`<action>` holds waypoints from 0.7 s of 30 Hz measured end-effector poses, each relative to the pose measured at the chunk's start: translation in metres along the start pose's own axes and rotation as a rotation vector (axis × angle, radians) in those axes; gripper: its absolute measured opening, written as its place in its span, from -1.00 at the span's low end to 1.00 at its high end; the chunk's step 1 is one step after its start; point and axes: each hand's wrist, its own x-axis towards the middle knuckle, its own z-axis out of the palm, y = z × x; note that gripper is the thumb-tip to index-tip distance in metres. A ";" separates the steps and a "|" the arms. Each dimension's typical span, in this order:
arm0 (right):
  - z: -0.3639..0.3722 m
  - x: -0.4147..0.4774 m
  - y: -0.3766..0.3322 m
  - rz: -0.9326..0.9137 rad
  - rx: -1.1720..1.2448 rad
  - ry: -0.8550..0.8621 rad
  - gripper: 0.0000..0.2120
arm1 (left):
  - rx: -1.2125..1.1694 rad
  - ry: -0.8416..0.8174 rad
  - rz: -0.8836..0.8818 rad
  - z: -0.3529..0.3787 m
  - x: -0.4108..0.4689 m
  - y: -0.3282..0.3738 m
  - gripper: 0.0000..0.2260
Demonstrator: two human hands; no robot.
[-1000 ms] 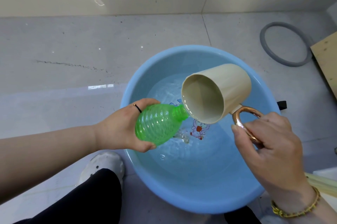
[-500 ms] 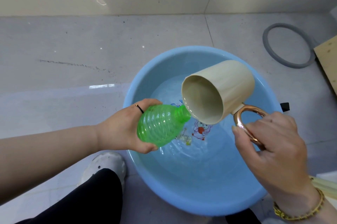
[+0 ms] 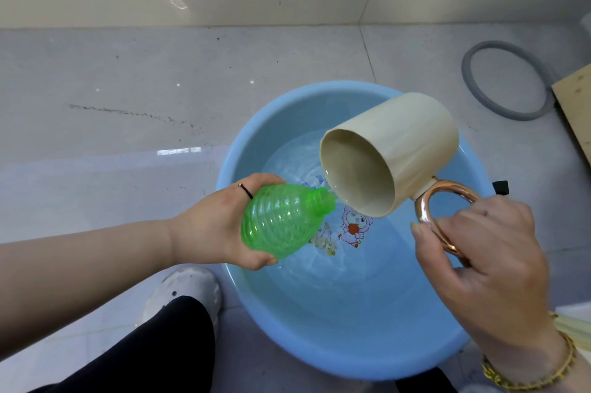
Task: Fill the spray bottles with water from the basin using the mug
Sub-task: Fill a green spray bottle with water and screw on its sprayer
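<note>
A round blue basin [image 3: 319, 338] holding water sits on the tiled floor. My left hand [image 3: 214, 226] grips a ribbed green spray bottle [image 3: 281, 226] without its spray head, tilted over the basin with its open neck pointing right. My right hand [image 3: 479, 258] holds a cream mug [image 3: 390, 149] by its copper-coloured handle [image 3: 428, 219]. The mug is tipped on its side, its lower lip just above the bottle's neck, with a little water lying at the rim.
A grey ring [image 3: 505, 85] lies on the floor at the far right, next to a wooden board [image 3: 575, 104]. My white shoe [image 3: 188, 293] and dark trouser leg [image 3: 153, 351] sit left of the basin. A wall runs along the back.
The mug has tipped further, its base rising, while its lip stays at the bottle's neck. The bottle and my left hand have hardly moved.
</note>
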 end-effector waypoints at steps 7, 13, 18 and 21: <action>0.000 0.000 0.000 -0.034 -0.019 -0.002 -0.51 | -0.006 -0.002 -0.007 0.000 0.000 0.001 -0.37; 0.000 0.001 -0.001 -0.062 -0.025 -0.007 -0.56 | -0.028 0.011 -0.005 0.000 0.000 0.001 -0.37; 0.000 0.003 -0.001 -0.076 -0.026 -0.006 -0.55 | -0.036 0.010 -0.011 0.001 0.000 0.001 -0.36; 0.000 0.003 -0.002 -0.081 -0.019 -0.009 -0.55 | -0.036 0.012 -0.011 0.001 0.001 0.001 -0.37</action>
